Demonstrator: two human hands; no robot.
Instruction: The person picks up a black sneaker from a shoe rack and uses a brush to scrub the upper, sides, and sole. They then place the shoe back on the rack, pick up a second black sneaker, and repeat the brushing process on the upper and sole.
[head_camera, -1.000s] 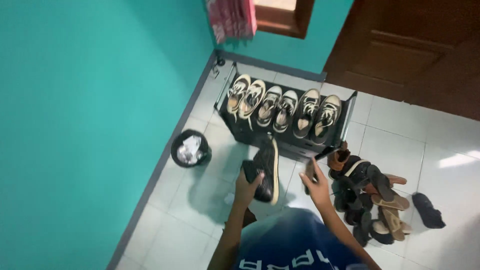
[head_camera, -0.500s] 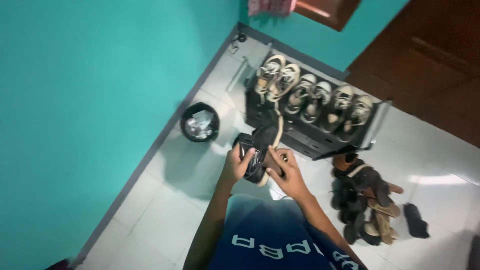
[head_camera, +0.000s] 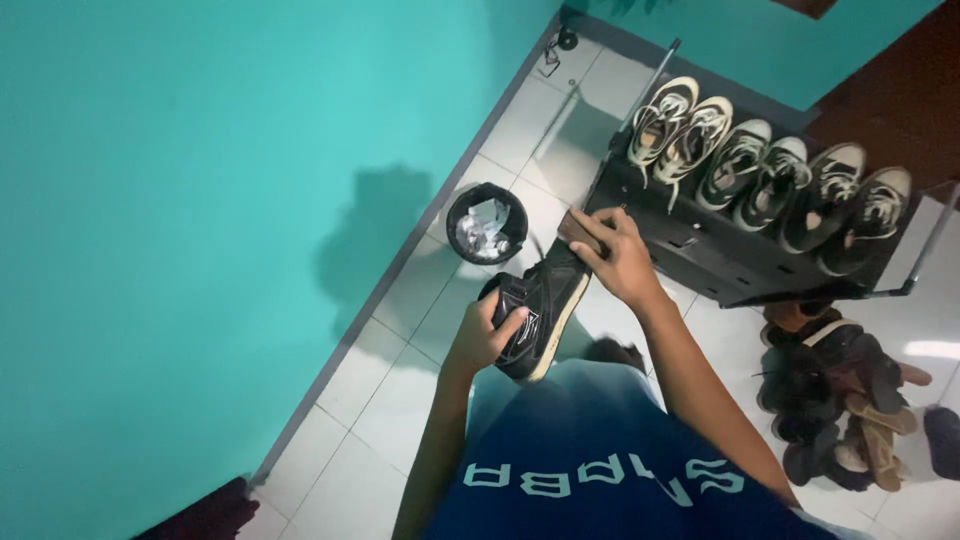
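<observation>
- Blue shirt (head_camera: 590, 480) fills the bottom centre of the frame
- Left hand (head_camera: 487, 335), just left of centre, is wrapped around the heel end of a black shoe (head_camera: 540, 305) with a pale sole
- Right hand (head_camera: 615, 255), a little above centre, is clasped around a brown brush (head_camera: 577, 229) lying against the shoe's toe end
- Heap of dark shoes and sandals (head_camera: 840, 400) lies on the floor at lower right
- Black bin (head_camera: 485, 222) with crumpled paper stands by the teal wall, above the shoe
- Rack (head_camera: 720, 255) at upper right carries six laced sneakers (head_camera: 770, 175) in a row
</observation>
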